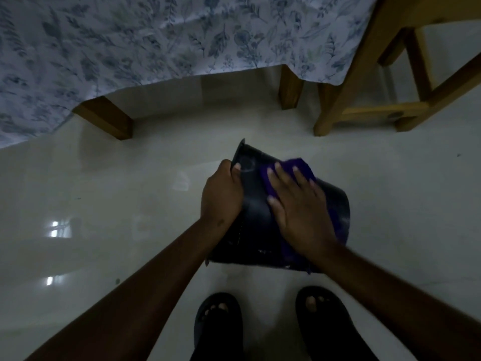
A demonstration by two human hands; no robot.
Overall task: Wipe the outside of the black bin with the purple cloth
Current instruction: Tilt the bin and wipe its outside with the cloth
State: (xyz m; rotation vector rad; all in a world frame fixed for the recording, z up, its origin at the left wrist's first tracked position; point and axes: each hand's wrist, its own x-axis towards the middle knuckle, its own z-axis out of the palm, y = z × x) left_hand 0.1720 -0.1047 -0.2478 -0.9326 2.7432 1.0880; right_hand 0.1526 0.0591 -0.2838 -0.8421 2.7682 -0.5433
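Two bare hands work on a black bin lying tipped on its side, low over the pale glossy floor, in front of two sandalled feet. At left, the left hand has its fingers closed around the bin's rim. Just right of it, the right hand lies flat with fingers spread, pressing the purple cloth against the bin's outer wall. Beyond stand a floral-draped table and, far right, a wooden chair.
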